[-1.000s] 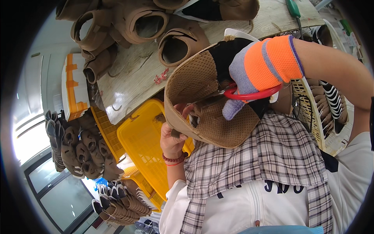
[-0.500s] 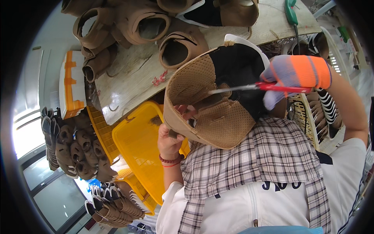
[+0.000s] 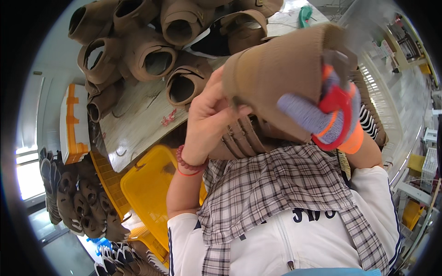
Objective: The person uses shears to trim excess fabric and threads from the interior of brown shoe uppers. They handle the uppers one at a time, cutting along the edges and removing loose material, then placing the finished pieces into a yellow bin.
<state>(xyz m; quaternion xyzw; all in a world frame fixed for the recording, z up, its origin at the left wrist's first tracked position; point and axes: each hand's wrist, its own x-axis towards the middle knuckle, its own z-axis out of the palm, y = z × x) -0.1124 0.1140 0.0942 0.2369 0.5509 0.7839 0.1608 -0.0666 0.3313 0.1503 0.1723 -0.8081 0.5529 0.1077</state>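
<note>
We have the brown upper (image 3: 281,78) up close in front of the chest, above the table (image 3: 138,124), its long axis running roughly left to right. Our bare left hand (image 3: 207,115) pinches its left edge, fingers closed on the fabric, wrist bent up. Our gloved right hand (image 3: 322,119) sits against the right side, curled shut round red-handled scissors (image 3: 338,103) (blades blurred, we cannot tell if they bite). Both hands touch it; the right holds the tool
</note>
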